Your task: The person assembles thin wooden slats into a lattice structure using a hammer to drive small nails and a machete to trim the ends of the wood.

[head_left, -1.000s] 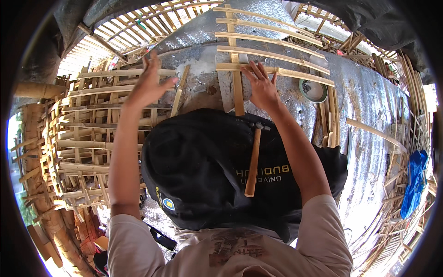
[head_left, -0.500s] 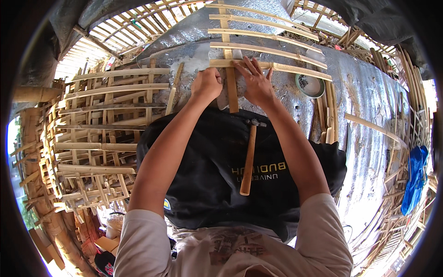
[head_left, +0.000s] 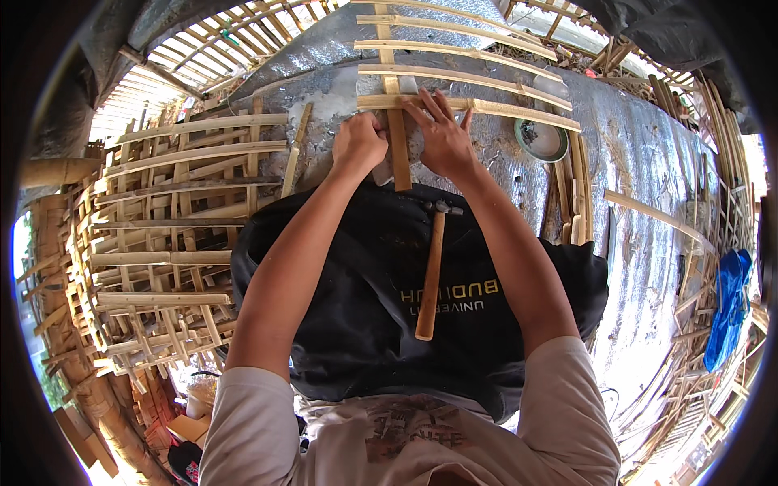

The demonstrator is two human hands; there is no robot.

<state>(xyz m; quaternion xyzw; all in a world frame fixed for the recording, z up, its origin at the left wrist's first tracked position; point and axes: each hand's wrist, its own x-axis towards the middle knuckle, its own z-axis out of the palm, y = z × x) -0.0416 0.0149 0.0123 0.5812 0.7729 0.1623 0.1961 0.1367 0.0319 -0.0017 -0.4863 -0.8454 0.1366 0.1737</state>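
My left hand (head_left: pixel 360 147) is curled closed just left of an upright bamboo strip (head_left: pixel 399 158); whatever its fingertips pinch is hidden. Across that strip lies the nearest of several bamboo slats (head_left: pixel 519 114), forming a ladder-like frame. My right hand (head_left: pixel 447 144) rests on this slat with fingers spread, just right of the crossing. A hammer (head_left: pixel 429 275) with a wooden handle lies on the black cloth (head_left: pixel 340 283) over my lap, its head toward the frame.
A round bowl (head_left: pixel 545 159) with small dark bits inside sits right of the frame. Stacked bamboo lattice panels (head_left: pixel 190 259) fill the left side. On the right are a loose bamboo strip (head_left: pixel 656 215) and a blue plastic bag (head_left: pixel 727 312).
The whole view has shifted slightly, so the frame and hammer appear a little farther left. Both hands keep nearly the same places by the crossing, the right one still spread on the slat.
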